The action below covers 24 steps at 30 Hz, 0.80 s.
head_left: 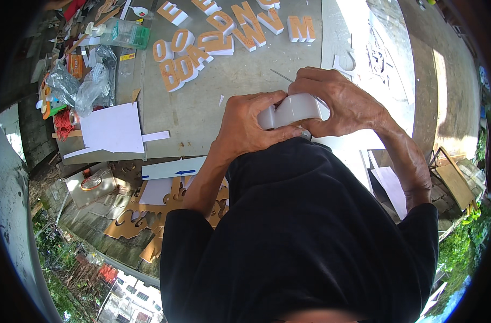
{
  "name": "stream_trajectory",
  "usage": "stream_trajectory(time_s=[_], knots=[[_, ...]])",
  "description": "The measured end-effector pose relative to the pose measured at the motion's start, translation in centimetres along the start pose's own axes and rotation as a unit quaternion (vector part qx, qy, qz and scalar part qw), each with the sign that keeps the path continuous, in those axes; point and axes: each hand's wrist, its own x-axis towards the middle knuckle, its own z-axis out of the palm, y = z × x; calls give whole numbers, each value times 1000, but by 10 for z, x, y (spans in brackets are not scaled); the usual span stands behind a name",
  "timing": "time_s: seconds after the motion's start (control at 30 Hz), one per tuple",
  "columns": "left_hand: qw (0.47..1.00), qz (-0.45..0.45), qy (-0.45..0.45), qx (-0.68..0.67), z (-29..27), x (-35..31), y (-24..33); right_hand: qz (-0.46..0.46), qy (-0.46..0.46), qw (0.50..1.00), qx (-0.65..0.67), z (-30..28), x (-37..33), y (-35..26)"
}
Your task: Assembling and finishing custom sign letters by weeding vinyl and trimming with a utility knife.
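Observation:
Close to my body, above the near edge of the table, I hold a curved white piece (297, 109) that looks like the side of a block letter. My left hand (248, 121) pinches its left end between thumb and fingers. From the other side, my right hand (339, 102) curls round the right end. A thin, dark, pointed strip (281, 75) sticks out past the right fingers; whether it is a blade, and how it is held, I cannot tell. Farther off lie several block letters (218, 40) with brown paper faces and white sides.
White sheet pieces (113, 127) lie at the table's left. Behind them are crumpled clear plastic (89, 86), red cord (64, 126) and a green-based clear bottle (124, 33). A white sheet with cut scraps (382, 54) is at the right. Brown cut-out sheets (129, 220) lie below the table's left side.

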Motion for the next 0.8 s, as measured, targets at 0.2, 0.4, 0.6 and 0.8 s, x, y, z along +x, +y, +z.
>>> stream_trajectory(time_s=[0.2,0.4,0.6,0.8], knots=[[974,-141,7,-177,21,-11,-11,84,-120,986,80,-1,17,29],[870,-277,101,-394,33,-27,-28,33,36,980,192,-8,7,70],[811,-326,178,-452,31,-33,-27,101,250,919,288,14,-40,37],[813,-322,219,-433,31,-34,-23,65,187,860,470,46,-73,-36]])
